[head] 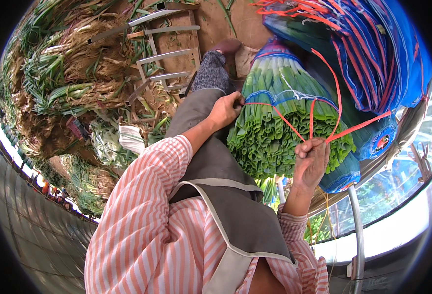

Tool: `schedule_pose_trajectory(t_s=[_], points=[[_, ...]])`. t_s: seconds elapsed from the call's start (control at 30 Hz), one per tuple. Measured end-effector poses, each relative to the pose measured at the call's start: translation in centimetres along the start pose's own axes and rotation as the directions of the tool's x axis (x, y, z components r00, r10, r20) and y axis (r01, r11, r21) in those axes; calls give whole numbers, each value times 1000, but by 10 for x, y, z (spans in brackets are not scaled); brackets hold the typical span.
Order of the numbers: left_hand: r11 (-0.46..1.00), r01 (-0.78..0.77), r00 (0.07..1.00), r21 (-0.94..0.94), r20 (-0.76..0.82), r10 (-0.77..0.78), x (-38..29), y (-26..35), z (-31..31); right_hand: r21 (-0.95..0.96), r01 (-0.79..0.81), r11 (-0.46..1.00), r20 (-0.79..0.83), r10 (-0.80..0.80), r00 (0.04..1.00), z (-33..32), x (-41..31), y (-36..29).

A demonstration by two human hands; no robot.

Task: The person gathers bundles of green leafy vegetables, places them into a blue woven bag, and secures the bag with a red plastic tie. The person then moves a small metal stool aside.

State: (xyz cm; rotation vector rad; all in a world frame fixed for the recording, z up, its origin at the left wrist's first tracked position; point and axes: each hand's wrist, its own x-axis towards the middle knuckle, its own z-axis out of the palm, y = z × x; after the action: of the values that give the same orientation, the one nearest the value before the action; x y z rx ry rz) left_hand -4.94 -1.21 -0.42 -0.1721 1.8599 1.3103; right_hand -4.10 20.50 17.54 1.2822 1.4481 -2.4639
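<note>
A large bundle of green onions (271, 136), with cut green tops facing me, sits in a blue mesh bag (274, 53) to the right of my legs. The bag's blue rim (260, 94) loops across the leaves. My left hand (226, 110) pinches the rim and a red cord at the bundle's left side. In my right hand (312, 158), in front of the cut tops, several strands of flat red drawstring (335, 92) are gathered between thumb and fingers. A knotted white string (293, 90) lies over the leaves. What lies inside my left fingertips is hidden.
Loose onions with roots (80, 73) are heaped on the left. A metal rack (168, 55) lies on the brown ground beyond my left leg. Folded blue mesh bags (381, 55) with red drawstrings hang at the right, above another filled bag (370, 136). A metal pole (356, 220) stands lower right.
</note>
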Motion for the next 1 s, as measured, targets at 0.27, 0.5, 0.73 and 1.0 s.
schedule_pose_trajectory(t_s=[0.27, 0.5, 0.73, 1.0], points=[[724, 393, 896, -566, 414, -163, -14, 29, -10, -52, -7, 999, 170, 16, 985, 8, 16, 3], [917, 223, 893, -331, 447, -56, -50, 98, -20, 20, -3, 1000, 187, 0, 982, 16, 20, -1], [963, -262, 875, 58, 435, 212, -64, 121, -3, 155, 56, 986, -11, -55, 998, 24, 6, -17], [861, -462, 845, 211, 400, 355, -65, 135, 41, 88, 273, 958, -76, -267, 961, 5, -63, -66]])
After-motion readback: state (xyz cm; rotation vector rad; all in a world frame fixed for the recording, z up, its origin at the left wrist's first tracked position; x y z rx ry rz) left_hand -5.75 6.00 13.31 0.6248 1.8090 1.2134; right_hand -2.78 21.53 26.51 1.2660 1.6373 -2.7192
